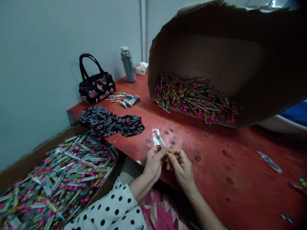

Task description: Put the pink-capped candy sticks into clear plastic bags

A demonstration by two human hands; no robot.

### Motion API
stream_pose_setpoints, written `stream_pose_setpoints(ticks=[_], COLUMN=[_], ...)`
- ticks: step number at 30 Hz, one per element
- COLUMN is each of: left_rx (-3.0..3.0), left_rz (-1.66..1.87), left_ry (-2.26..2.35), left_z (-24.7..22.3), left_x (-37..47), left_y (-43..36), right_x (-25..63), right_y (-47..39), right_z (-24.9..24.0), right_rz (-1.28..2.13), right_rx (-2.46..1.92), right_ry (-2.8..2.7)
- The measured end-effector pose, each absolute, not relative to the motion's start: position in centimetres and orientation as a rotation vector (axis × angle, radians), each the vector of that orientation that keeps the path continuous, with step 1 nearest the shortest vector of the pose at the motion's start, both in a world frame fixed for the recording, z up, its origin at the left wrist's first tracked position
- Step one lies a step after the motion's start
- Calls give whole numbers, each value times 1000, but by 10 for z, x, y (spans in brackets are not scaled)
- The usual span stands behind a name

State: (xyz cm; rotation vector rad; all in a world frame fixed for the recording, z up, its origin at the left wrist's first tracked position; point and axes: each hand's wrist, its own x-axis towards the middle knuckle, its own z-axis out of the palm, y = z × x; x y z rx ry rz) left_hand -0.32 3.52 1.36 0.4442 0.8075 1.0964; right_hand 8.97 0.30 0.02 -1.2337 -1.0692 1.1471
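- Left hand and right hand: together at the desk's near edge, thumbs and fingers pinched on the near end of one wrapped stick.
- Wrapped stick: over the desk; long axis slants away and slightly left, pink end farthest from the person. A silvery wrapper shows along its far part.
- Open carton, lower left, beside the desk: heaped with wrapped sticks, lying in mixed directions; too many to count.
- Blue pieces: two, at the desk's lower right.
- Clear wrapper: one, flat on the desk, right of the hands.
- Patterned cloth: one, crumpled, at the desk's left edge.
- Large carton: one, its opening toward the person; holds a pile of pink-tipped sticks, uncounted.
- Small packets: apparently two, beside a few colourful sticks.
- Handbag: one, upright, contents hidden.
- Flask: one, upright, near one tissue box.
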Motion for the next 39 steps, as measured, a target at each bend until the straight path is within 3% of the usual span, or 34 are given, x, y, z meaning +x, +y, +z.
stream_pose_setpoints(ticks=[7, 14, 18, 24, 27, 39], left_rx=[459, 242, 356, 1917, 2392, 2522], left_rz=[1132, 1717, 1542, 1049, 792, 873], left_ry=[830, 1187, 1388, 1445, 1457, 1393], left_z=[19, 27, 12, -3, -11, -12], left_x=[-18, -135, -155, -90, -64, -53], left_y=[38, 42, 29, 65, 92, 90], right_x=[78, 108, 126, 122, 122, 114], right_y=[7, 7, 12, 18, 15, 79], right_z=[3, 6, -8, -23, -21, -7], right_rz=[1200, 1136, 1129, 1120, 1137, 1450], right_rx=[-1225, -1393, -1475, -1509, -1528, -1396], right_ry=[-1113, -1288, -1299, -1307, -1301, -883])
